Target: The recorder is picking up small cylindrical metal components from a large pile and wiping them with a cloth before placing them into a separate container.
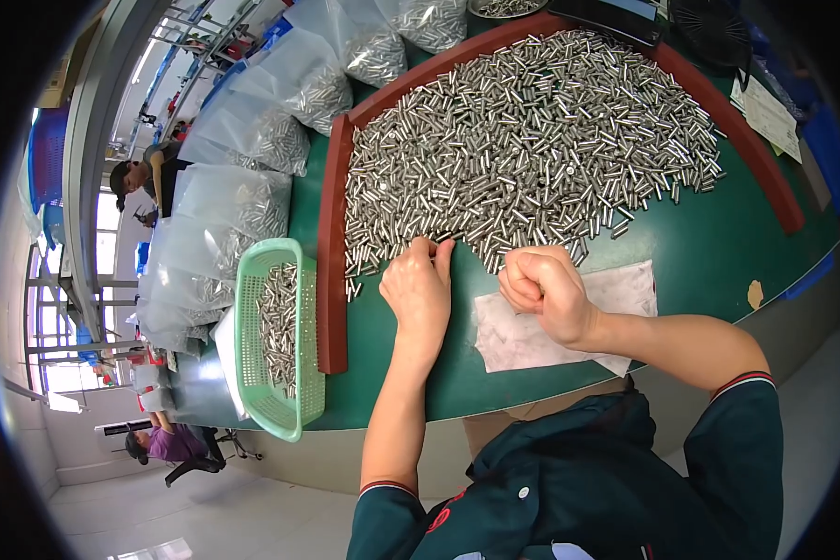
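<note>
A broad heap of short, shiny metal pins (523, 140) covers much of the green tabletop (709, 243). At the heap's near edge my left hand (416, 287) is closed, thumb against curled fingers, its fingertips by the pins. To its right my right hand (553, 291) is curled into a fist above a stained whitish cloth (621, 301). Whatever either hand holds is hidden by the fingers. Left of my left hand stands a light green plastic basket (313, 387) with more of these pins inside.
Dark red strips (333, 308) border the heap on the left, back and right. Several clear bags of pins (280, 140) line the table's left side. At the back lie a dark flat device (611, 21) and a metal bowl (506, 7). Two people are farther off at left.
</note>
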A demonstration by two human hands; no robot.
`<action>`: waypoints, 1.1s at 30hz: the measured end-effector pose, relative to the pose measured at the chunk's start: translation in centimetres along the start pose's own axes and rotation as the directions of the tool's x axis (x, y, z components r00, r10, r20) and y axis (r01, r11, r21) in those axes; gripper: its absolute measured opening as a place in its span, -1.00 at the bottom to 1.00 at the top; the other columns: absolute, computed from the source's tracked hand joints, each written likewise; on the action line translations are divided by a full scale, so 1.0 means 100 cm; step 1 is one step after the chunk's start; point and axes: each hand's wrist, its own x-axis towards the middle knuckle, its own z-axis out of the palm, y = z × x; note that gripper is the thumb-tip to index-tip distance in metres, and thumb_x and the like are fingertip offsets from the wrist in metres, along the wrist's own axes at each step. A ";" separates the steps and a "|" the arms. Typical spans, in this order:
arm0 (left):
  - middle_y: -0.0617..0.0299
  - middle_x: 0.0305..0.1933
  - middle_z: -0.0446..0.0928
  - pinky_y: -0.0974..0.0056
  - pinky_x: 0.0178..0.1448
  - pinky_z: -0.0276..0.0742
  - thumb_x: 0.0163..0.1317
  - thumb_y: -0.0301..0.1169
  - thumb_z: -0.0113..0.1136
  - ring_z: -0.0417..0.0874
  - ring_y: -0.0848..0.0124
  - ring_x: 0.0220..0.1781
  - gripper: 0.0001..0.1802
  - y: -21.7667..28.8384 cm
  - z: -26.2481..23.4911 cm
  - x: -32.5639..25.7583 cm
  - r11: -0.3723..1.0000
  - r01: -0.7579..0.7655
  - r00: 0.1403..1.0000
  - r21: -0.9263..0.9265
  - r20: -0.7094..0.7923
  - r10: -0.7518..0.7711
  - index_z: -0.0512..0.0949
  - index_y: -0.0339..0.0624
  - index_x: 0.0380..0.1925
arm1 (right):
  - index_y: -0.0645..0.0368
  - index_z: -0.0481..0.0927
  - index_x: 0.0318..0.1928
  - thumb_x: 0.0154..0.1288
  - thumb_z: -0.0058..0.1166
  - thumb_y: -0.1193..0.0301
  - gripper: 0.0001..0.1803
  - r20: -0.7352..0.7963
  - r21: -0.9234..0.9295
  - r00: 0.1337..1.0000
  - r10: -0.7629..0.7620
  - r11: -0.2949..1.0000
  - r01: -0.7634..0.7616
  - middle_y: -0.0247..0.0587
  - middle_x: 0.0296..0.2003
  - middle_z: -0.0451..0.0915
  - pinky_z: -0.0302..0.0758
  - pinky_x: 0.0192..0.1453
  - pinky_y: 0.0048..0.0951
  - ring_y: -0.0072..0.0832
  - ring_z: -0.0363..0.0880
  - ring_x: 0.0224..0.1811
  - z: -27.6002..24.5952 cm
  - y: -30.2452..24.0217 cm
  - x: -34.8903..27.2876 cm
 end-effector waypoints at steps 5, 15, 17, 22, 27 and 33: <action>0.07 -0.71 0.45 0.15 -0.55 0.33 0.00 -0.40 0.18 0.48 0.14 -0.66 -0.83 -0.002 -0.012 -0.009 0.986 0.031 0.999 -0.162 0.043 -0.024 0.49 -0.27 -0.63 | 0.13 0.07 -0.74 0.14 -0.39 0.40 -0.68 0.016 0.016 1.000 0.009 1.000 -0.009 -0.44 -0.79 0.06 -0.05 -0.64 -0.60 -0.70 -0.05 -0.73 0.001 0.001 0.000; 0.08 -0.59 0.52 0.30 -0.50 0.39 -0.10 -0.49 0.26 0.52 0.23 -0.60 -0.90 0.021 -0.029 -0.053 0.840 0.082 0.960 -0.537 0.270 0.078 0.54 -0.28 -0.57 | 0.08 0.08 -0.78 0.17 -0.35 0.33 -0.63 -0.014 0.106 0.999 -0.032 0.994 0.034 -0.45 -0.85 0.05 -0.09 -0.66 -0.57 -0.66 -0.09 -0.78 -0.002 0.003 0.004; 0.09 -0.59 0.52 0.29 -0.50 0.40 -0.11 -0.49 0.26 0.52 0.22 -0.59 -0.89 0.020 -0.028 -0.054 0.845 0.062 0.962 -0.531 0.257 0.092 0.54 -0.28 -0.58 | 0.08 0.08 -0.78 0.17 -0.36 0.33 -0.62 -0.010 0.110 0.998 -0.056 0.992 0.056 -0.45 -0.85 0.05 -0.09 -0.67 -0.57 -0.67 -0.09 -0.78 -0.003 0.007 0.005; 0.11 -0.60 0.51 0.26 -0.49 0.39 -0.13 -0.49 0.27 0.51 0.20 -0.59 -0.89 0.020 -0.027 -0.053 0.857 0.011 0.965 -0.515 0.231 0.127 0.53 -0.26 -0.59 | 0.08 0.07 -0.78 0.17 -0.36 0.33 -0.63 0.012 0.100 0.999 -0.037 0.994 0.035 -0.44 -0.85 0.06 -0.09 -0.67 -0.57 -0.67 -0.09 -0.78 -0.004 0.007 0.006; 0.11 -0.60 0.51 0.25 -0.50 0.38 -0.14 -0.49 0.27 0.51 0.21 -0.58 -0.89 0.020 -0.027 -0.053 0.858 -0.040 0.964 -0.512 0.205 0.167 0.53 -0.25 -0.60 | 0.08 0.07 -0.78 0.16 -0.36 0.33 -0.63 0.032 0.118 0.999 -0.012 0.993 0.008 -0.44 -0.85 0.07 -0.09 -0.67 -0.57 -0.67 -0.09 -0.78 -0.003 0.007 0.005; 0.11 -0.61 0.50 0.25 -0.50 0.38 -0.14 -0.48 0.27 0.50 0.21 -0.58 -0.89 0.021 -0.027 -0.052 0.862 -0.052 0.961 -0.503 0.208 0.180 0.53 -0.25 -0.60 | 0.08 0.07 -0.77 0.14 -0.36 0.34 -0.64 0.022 0.100 0.999 -0.041 0.994 0.039 -0.44 -0.84 0.07 -0.09 -0.67 -0.58 -0.67 -0.08 -0.78 -0.003 0.008 0.004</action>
